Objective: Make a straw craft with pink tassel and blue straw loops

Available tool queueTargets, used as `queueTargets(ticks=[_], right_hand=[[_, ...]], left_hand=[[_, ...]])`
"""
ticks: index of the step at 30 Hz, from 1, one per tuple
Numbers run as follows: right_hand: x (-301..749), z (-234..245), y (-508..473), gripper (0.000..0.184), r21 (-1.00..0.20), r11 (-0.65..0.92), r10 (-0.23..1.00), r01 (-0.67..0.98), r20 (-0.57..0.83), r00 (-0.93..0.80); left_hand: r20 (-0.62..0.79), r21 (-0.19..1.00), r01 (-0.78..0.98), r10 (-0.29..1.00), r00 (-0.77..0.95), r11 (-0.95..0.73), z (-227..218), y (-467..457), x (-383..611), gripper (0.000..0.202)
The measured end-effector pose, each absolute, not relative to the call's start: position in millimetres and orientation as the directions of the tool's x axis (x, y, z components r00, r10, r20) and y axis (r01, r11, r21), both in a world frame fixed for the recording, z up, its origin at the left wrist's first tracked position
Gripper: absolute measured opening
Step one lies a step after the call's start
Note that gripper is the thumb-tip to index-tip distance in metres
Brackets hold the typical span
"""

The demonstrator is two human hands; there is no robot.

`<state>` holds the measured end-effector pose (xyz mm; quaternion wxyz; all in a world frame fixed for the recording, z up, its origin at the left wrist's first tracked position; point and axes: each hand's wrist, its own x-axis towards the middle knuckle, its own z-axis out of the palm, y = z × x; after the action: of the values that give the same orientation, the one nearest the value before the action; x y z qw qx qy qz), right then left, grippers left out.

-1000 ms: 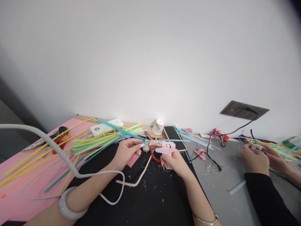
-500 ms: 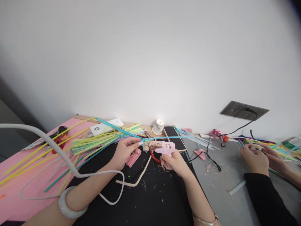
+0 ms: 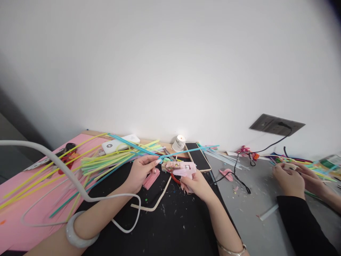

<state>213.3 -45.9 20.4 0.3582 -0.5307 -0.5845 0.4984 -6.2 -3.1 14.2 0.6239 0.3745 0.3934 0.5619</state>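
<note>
My left hand [image 3: 144, 170] pinches a light-blue pipe cleaner [image 3: 191, 150] between thumb and fingertips; its free end slants up to the right. The fingers of my right hand [image 3: 195, 183] wrap round the grip of a pink glue gun [image 3: 183, 168] with a speckled, decorated front. Its nozzle points left, close to the pinched part of the pipe cleaner; whether they touch I cannot tell. Beneath my left hand lies a bundle of short pink sticks [image 3: 151, 179]. Red-orange scissor-like handles [image 3: 175, 179] show partly behind the glue gun.
Yellow and green pipe cleaners [image 3: 103, 161] are heaped at left on pink sheet [image 3: 34, 192]. A white power bank [image 3: 121, 143], a paper cup [image 3: 179, 143] and a phone [image 3: 198, 156] stand or lie by the wall. A white cable [image 3: 77, 183] loops across my left forearm. A co-worker's hands [image 3: 290, 179] work at right.
The glue gun has dropped slightly and shifted a little left in my right hand. The pipe cleaner's free end has swung upward. My left hand stays almost still.
</note>
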Motion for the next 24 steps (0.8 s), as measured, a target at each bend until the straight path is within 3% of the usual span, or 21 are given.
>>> queueTargets(ticks=[15, 19, 24], right_hand=[[202.3, 19.7, -45.1, 0.01, -0.952, 0.05, 0.99, 0.302, 0.008, -0.138], [200.2, 16.1, -45.2, 0.022, -0.939, 0.038, 0.989, 0.342, -0.013, -0.145], [199.0, 17.5, -45.3, 0.024, -0.941, 0.042, 0.987, 0.337, -0.013, -0.159]], left_hand=[[-0.134, 0.837, -0.527, 0.989, 0.065, 0.148, 15.1, -4.8, -5.4, 0.033], [-0.138, 0.826, -0.543, 0.988, 0.07, 0.154, 16.0, -4.5, -4.9, 0.033], [-0.136, 0.821, -0.55, 0.988, 0.071, 0.152, 16.5, -4.8, -4.6, 0.032]])
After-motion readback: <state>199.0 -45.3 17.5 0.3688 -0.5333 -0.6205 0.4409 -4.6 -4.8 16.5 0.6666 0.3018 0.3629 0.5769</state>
